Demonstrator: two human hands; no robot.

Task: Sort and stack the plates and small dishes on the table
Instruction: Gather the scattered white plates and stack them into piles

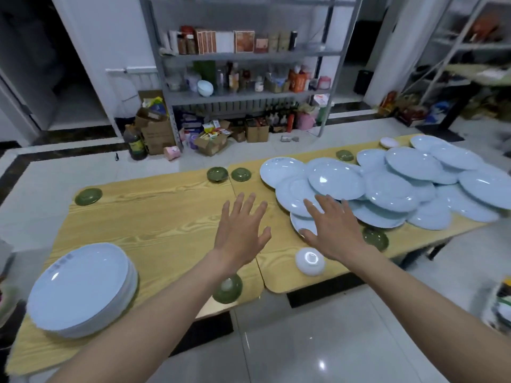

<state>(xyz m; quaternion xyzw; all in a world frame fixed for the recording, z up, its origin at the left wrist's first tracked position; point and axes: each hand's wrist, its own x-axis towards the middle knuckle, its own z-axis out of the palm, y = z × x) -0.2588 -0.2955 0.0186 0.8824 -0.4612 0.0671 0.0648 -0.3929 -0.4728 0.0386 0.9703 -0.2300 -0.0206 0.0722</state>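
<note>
A neat stack of pale blue plates (83, 288) stands at the near left of the wooden table (154, 217). A loose heap of pale blue plates (387, 186) covers the right half. Small green dishes lie scattered: one at the far left (88, 196), two at the back middle (217, 173), one at the near edge (228, 289), one by the heap (375, 238). A small white dish (309, 261) sits near the front. My left hand (240, 233) hovers open over bare wood. My right hand (331, 228) is open, fingers spread over the heap's nearest plates.
A metal shelf rack (249, 53) with bottles and boxes stands behind the table. Cardboard boxes (157, 134) and an oil bottle (134, 143) sit on the tiled floor. Another small white dish (389, 142) and a green one (344, 155) lie at the table's far side.
</note>
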